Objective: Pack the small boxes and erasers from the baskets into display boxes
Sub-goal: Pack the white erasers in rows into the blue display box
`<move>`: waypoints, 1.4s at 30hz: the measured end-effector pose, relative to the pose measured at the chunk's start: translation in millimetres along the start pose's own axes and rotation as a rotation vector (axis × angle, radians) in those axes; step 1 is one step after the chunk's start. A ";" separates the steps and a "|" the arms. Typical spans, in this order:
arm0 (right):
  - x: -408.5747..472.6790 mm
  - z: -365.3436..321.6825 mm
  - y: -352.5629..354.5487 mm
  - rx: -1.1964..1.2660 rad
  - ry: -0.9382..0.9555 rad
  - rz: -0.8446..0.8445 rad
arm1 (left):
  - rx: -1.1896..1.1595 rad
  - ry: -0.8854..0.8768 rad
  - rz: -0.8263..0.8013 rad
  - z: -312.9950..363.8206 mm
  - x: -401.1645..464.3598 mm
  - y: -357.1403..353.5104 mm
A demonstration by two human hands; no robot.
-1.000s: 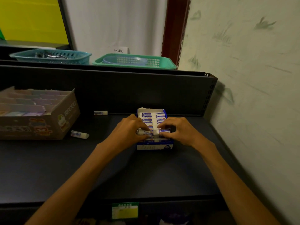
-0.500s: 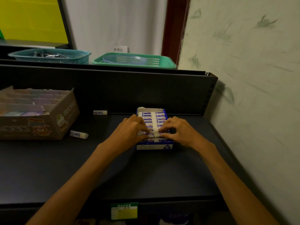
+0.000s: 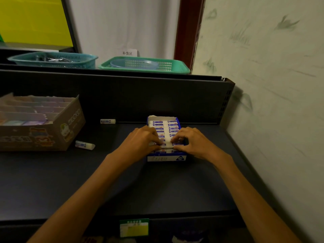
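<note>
Head view, looking down at a dark tabletop (image 3: 105, 181) with a dark back panel behind it. Near the back, right of centre, stands a blue display box (image 3: 166, 157), open on top and packed with two columns of white erasers in blue sleeves (image 3: 172, 124). Both hands over the near half of that box. Left hand (image 3: 140, 142) on the box's left side, fingers curled inward, fingertips and thumb pinching the left end of a white eraser (image 3: 165, 147) lying crosswise near the front rows. Right hand (image 3: 194, 143) on the right side, fingers likewise curled, thumb and fingertips pinching the right end of the same eraser. Cannot tell whether the eraser is fully seated among the rows or raised slightly above them.

Two loose erasers on the tabletop well left of the box: one (image 3: 107, 121) close against the back panel, another (image 3: 85, 145) nearer, just beside the front corner of a brown cardboard display box (image 3: 70, 127) with dividers and pale contents, standing at the left edge.

Above the back panel, on a higher ledge: a teal basket (image 3: 82, 58) holding dark metallic items too small to identify, and a green basket (image 3: 175, 66) with a bluish bowl-like shape inside. Behind these, a small white sign (image 3: 127, 53). At the shelf's front lip, a green and yellow label (image 3: 134, 228).
</note>
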State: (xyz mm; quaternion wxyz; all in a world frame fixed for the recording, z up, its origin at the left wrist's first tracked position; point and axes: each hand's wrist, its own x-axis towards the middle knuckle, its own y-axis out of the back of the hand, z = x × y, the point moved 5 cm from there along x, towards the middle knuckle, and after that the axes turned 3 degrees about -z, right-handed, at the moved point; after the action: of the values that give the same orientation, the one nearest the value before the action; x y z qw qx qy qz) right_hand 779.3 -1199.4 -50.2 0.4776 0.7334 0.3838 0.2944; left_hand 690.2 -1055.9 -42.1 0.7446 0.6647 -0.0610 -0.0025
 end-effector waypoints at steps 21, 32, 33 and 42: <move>26.5 -62.1 -3.5 0.023 0.017 0.132 | -0.067 0.211 0.142 -62.6 -60.3 37.3; 86.2 -141.4 -49.9 -0.020 0.081 0.048 | -0.094 0.339 -0.034 -151.5 -126.6 26.3; 90.4 -145.7 -53.3 -0.018 0.072 0.038 | -0.084 0.332 -0.049 -154.8 -126.6 24.1; 122.5 -151.0 -71.4 -0.061 -0.047 -0.005 | -0.089 0.245 -0.058 -169.3 -107.8 7.9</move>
State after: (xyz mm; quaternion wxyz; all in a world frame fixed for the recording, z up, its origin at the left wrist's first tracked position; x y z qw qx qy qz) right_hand 703.8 -1006.5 -52.5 0.5091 0.7244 0.3652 0.2877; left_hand 598.5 -878.4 -62.1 0.7747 0.6280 0.0499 0.0544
